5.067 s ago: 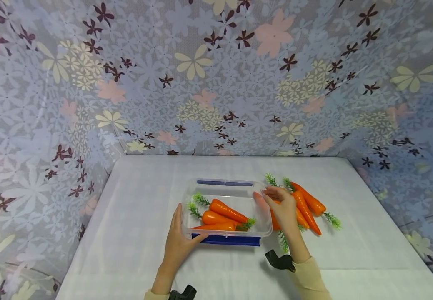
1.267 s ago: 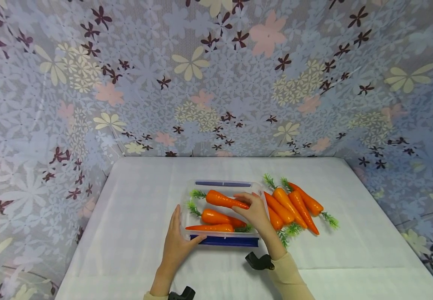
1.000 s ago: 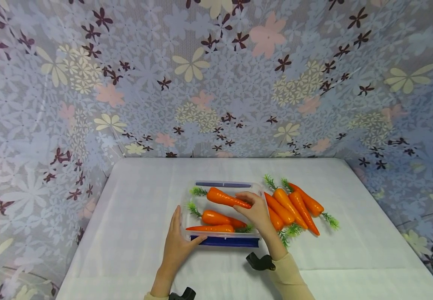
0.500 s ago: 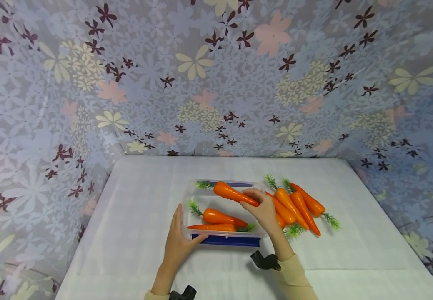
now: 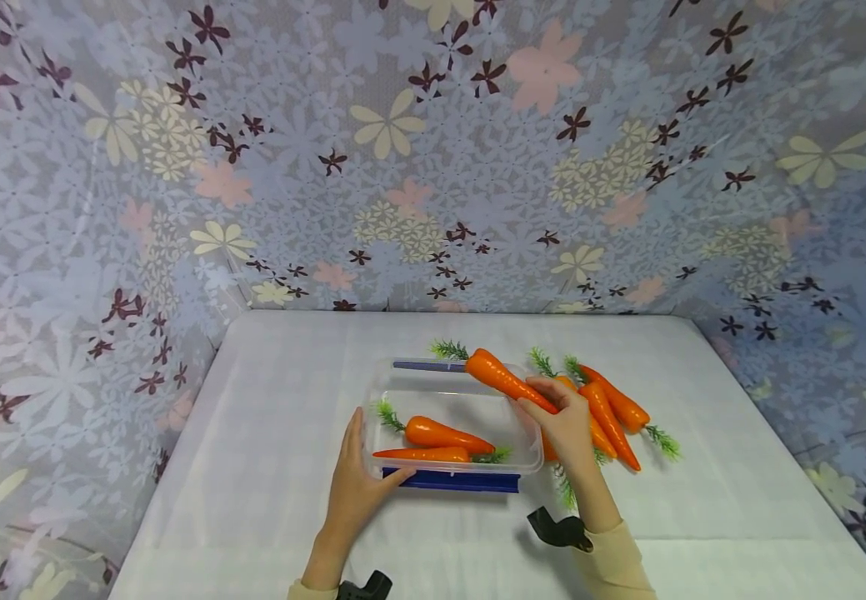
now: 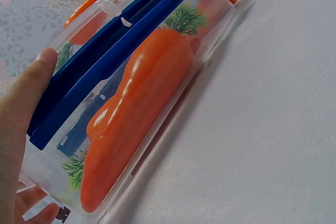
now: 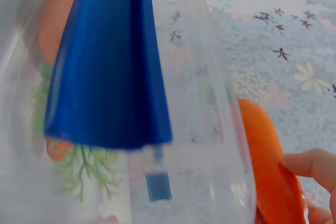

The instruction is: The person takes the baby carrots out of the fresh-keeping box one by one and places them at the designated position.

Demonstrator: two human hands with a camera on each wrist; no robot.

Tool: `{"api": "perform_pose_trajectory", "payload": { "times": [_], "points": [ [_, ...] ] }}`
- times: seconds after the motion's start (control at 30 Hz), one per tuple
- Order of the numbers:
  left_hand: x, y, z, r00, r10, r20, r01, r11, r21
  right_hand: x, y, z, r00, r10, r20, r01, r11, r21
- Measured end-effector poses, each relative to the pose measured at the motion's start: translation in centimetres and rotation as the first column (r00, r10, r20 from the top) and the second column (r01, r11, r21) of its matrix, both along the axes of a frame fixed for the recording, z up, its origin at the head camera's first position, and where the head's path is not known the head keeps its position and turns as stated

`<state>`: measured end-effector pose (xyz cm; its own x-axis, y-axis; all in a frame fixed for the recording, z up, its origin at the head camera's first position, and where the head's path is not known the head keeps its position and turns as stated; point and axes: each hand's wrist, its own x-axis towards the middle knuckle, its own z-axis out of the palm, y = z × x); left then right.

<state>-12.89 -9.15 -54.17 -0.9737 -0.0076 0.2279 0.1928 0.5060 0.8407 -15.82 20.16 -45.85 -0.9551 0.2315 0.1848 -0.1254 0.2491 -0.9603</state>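
Observation:
My left hand (image 5: 356, 483) grips the near left corner of a clear plastic food container (image 5: 528, 450) with blue clip latches (image 5: 451, 482). In the left wrist view its thumb (image 6: 32, 85) presses by the front latch, and the fingers go behind the end wall. My right hand (image 5: 569, 429) pinches an orange carrot (image 5: 500, 375) with a green leafy top near its thin tip. That carrot slants above the container's far right corner, leaves to the left. Two more carrots lie inside: one (image 5: 443, 433) with leaves left, the other (image 5: 425, 454) along the front wall.
Several loose carrots (image 5: 616, 425) lie in a pile right of the container, partly hidden by my right hand and forearm. The white-covered table (image 5: 290, 375) meets a flower-patterned cloth backdrop (image 5: 433, 167) at its back and sides.
Three carrots lay in the container at first. My right hand has taken hold of the rearmost one, lifted it and carried it right and back. The left hand and container have stayed put.

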Motion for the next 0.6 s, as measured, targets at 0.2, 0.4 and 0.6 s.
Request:
{"api": "perform_pose_trajectory", "payload": {
  "times": [0.2, 0.4, 0.6],
  "points": [
    [0.1, 0.0, 0.0, 1.000, 0.007, 0.005, -0.007, 1.000, 0.003, 0.6, 1.4, 0.3, 0.994, -0.101, 0.031, 0.101, 0.995, -0.008],
    [0.0, 0.0, -0.2, 1.000, 0.009, -0.010, -0.009, 1.000, -0.009, 1.0, 3.0, 0.2, 0.983, -0.172, 0.065, 0.173, 0.985, -0.004],
    [0.0, 0.0, -0.2, 1.000, 0.007, -0.015, -0.007, 1.000, -0.008, 1.2, 4.7, -0.3, 0.964, -0.249, 0.098, 0.250, 0.968, 0.006]
  ]
}}
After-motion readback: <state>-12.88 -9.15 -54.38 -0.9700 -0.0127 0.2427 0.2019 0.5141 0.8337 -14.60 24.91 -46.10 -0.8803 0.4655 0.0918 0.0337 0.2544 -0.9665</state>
